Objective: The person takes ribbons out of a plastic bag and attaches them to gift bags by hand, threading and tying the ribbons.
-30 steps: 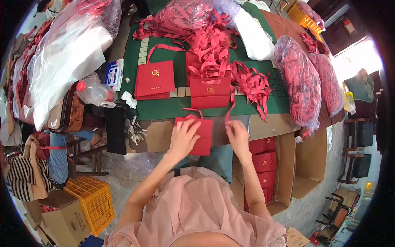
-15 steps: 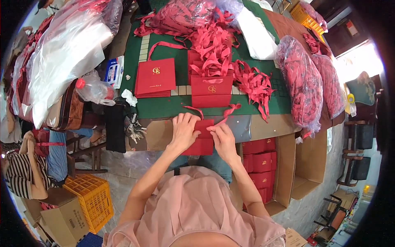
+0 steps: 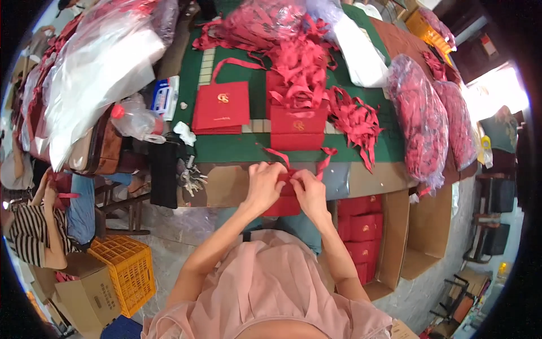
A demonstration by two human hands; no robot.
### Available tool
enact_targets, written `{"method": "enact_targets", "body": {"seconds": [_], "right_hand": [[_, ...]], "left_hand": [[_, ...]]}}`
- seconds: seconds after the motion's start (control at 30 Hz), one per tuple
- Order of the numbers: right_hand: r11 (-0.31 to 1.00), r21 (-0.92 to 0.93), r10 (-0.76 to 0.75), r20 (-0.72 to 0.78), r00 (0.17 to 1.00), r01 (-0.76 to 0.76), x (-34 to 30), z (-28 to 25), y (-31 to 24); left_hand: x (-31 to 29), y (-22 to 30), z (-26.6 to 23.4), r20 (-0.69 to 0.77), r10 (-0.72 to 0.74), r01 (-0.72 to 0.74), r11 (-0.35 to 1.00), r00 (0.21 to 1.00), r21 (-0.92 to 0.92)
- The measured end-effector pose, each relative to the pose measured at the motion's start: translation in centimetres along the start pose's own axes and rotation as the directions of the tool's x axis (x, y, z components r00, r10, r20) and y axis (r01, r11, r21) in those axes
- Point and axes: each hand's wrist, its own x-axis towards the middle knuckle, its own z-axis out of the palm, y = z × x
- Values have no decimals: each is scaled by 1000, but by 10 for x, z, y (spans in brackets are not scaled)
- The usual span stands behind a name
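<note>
Right at table edge, hands on red folder, apart from stack.

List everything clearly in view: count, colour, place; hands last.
Folder: one, red, in hands
Stacked folders: several, red, table left
Boxed folders: several, red, lower right
Ribbons: many, red, table centre
Table: one, green, ahead
Filled bags: several, red inside, table's edges
Bottle: one, clear, mid left
Sheeting: some, whitish, upper left
Crates: two, orange, lower left, upper right
Boxes: several, brown, both sides
Person: one, striped top, lower left
Left hand: one, bare, folder's left
Right hand: one, bare, folder's right
</note>
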Motion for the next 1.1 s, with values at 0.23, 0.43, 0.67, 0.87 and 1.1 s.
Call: {"method": "enact_targets", "body": {"seconds": [0.23, 0.43, 0.67, 0.87, 1.1], "right_hand": [[962, 92, 249, 85, 965, -257, 4, -10, 10], [935, 243, 290, -104, 951, -258, -4, 1, -3], [997, 54, 58, 25, 998, -60, -2, -11, 6], [998, -8, 62, 287, 956, -63, 11, -37, 30], [960, 144, 160, 416, 895, -239, 31, -27, 49]], "left_hand": [[-10, 10, 26, -75, 139, -129, 984, 987, 120], [-6, 11, 12, -39, 63, -63, 998, 997, 4], [-13, 0, 7, 54, 74, -69, 993, 996, -94], [-12, 11, 11, 88, 300, -309, 945, 950, 106], [0, 12, -1, 65, 412, -416, 888, 909, 193]]}}
